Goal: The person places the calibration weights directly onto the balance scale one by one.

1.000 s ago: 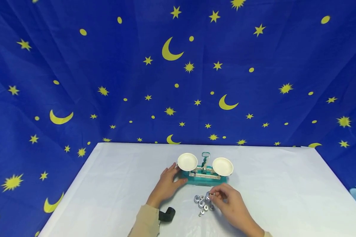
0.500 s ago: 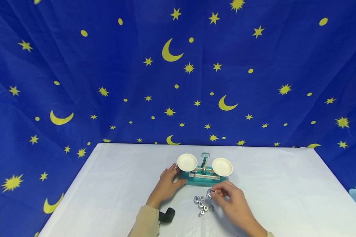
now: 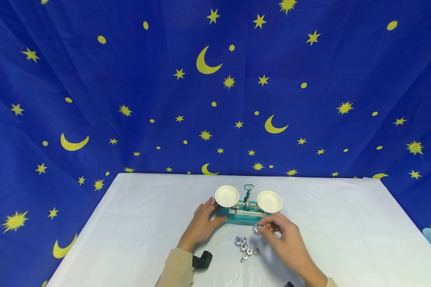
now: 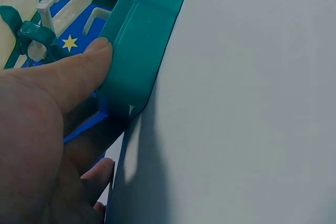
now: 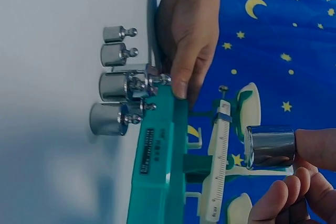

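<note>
A teal balance scale [image 3: 242,219] with two cream pans stands on the white table. My left hand [image 3: 201,225] grips the left end of its base; in the left wrist view the thumb [image 4: 86,72] lies on top and the other fingers are partly hidden beside it. A shiny cylindrical metal weight [image 5: 270,148] is pinched between the thumb and fingers of my right hand [image 3: 285,241]. It is held up off the table, just in front of the scale's right end. Several smaller knobbed weights [image 3: 244,247] stand in a cluster below it.
A black angular piece [image 3: 202,261] sits beside the left sleeve. Both pans, the left pan [image 3: 227,196] and the right pan [image 3: 269,202], are bare. A blue curtain [image 3: 237,99] with yellow moons and stars hangs behind the table [image 3: 158,207].
My right hand has lifted the large weight away from the cluster, up and slightly right toward the scale. My left hand stays on the base.
</note>
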`<state>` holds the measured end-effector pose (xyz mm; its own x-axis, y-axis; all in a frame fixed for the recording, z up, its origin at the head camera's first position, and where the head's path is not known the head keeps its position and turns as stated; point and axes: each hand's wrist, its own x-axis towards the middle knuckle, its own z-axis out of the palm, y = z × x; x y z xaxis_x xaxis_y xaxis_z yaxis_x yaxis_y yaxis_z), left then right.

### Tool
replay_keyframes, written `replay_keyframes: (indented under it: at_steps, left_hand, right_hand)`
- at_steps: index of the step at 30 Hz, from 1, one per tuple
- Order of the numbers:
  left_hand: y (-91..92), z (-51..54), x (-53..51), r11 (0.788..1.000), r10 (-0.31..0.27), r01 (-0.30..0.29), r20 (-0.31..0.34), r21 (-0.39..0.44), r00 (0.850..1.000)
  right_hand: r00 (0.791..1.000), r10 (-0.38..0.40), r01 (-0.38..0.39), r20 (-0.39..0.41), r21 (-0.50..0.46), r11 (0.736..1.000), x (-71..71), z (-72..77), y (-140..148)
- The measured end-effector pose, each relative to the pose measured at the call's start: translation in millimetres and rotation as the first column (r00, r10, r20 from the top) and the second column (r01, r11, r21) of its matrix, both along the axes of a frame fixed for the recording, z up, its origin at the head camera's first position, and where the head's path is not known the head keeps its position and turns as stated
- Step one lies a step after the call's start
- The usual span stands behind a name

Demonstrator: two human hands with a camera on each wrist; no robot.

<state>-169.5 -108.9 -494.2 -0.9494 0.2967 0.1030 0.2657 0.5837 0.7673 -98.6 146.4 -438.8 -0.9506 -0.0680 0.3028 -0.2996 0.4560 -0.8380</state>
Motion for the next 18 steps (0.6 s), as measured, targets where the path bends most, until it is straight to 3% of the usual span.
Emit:
replay_keyframes:
  at_steps: [18]
  left_hand:
    - [1.0,0.7,-0.5,1.000,-0.005,0.005,-0.011,0.002,1.000]
  right_hand:
    - [0.996,-0.039,0.038,-0.082,-0.018,0.999,-10.6,19.5,1.6]
